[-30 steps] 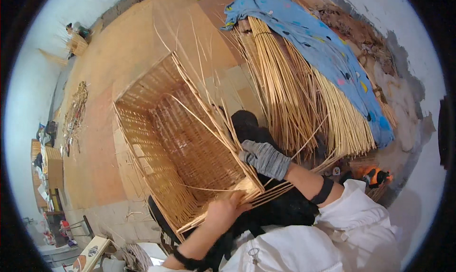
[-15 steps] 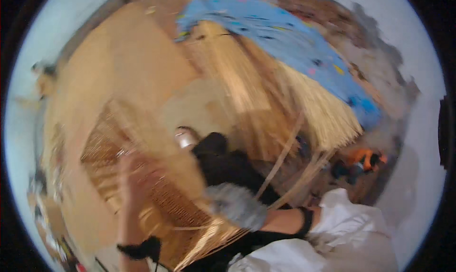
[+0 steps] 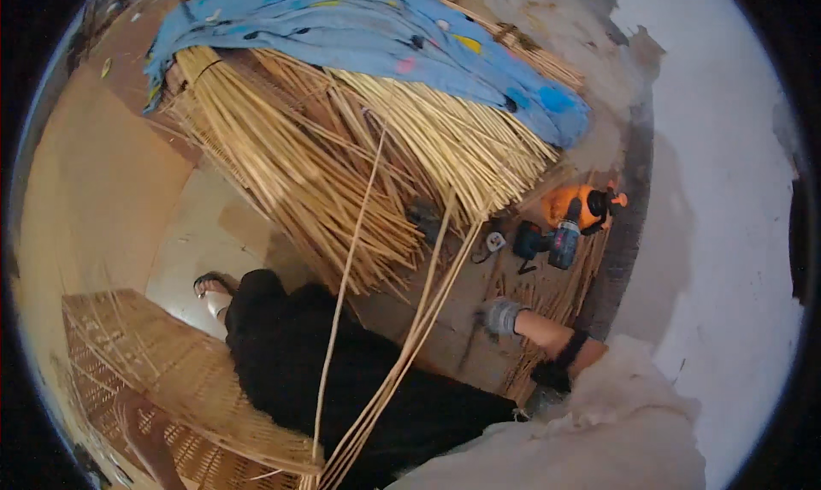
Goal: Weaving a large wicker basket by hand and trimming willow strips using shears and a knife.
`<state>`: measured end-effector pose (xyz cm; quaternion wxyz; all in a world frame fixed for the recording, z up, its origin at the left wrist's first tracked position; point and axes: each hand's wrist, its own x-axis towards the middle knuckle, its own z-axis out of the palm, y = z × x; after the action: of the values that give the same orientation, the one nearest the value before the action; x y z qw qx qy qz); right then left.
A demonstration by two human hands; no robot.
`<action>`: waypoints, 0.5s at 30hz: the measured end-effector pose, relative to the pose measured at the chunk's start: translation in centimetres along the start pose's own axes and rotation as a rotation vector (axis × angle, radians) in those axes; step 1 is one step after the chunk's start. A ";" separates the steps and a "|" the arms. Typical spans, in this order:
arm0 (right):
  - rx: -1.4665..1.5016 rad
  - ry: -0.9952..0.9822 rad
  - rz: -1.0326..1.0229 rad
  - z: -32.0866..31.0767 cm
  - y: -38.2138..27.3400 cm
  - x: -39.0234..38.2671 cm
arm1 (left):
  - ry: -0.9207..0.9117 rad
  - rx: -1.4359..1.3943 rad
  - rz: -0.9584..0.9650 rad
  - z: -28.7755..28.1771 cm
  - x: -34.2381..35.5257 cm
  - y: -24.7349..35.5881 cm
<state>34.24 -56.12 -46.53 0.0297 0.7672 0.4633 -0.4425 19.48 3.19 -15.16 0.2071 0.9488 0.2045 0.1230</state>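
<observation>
Tan wicker basket (image 3: 184, 357), openwork weave, tilted at lower left by the person's black-trousered leg (image 3: 282, 345); long pale rods (image 3: 398, 366) jut from its near corner. Interior mostly hidden. Left hand (image 3: 144, 428) at basket, grip can't tell. Gray-gloved right hand (image 3: 503, 315) near drill (image 3: 564, 245), blurred, finger closure unclear. Orange container (image 3: 560, 203) beside drill, contents hidden.

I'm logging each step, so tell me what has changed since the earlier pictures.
The gloved right hand has let go of the basket and moved right, toward the drill; whether it holds anything is unclear. The basket has swung left beside the legs, the left hand against it. The view has turned right. The blue cloth still lies over the stick bundles.
</observation>
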 end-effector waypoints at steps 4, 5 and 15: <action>0.229 -0.267 0.580 9.0 6.8 -5.5 | -0.142 0.135 0.007 -2.1 -0.4 -1.1; 0.221 -0.287 0.625 10.4 7.2 -5.1 | -0.176 0.190 -0.004 -3.3 -0.9 -1.4; 0.317 0.314 0.966 14.9 15.7 4.4 | -0.075 -0.095 -0.304 -0.9 -1.5 -3.5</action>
<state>36.89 -68.81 -64.33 0.0441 0.9452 -0.0164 -0.3230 16.68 5.73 -16.10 0.2755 0.8999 0.3318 0.0642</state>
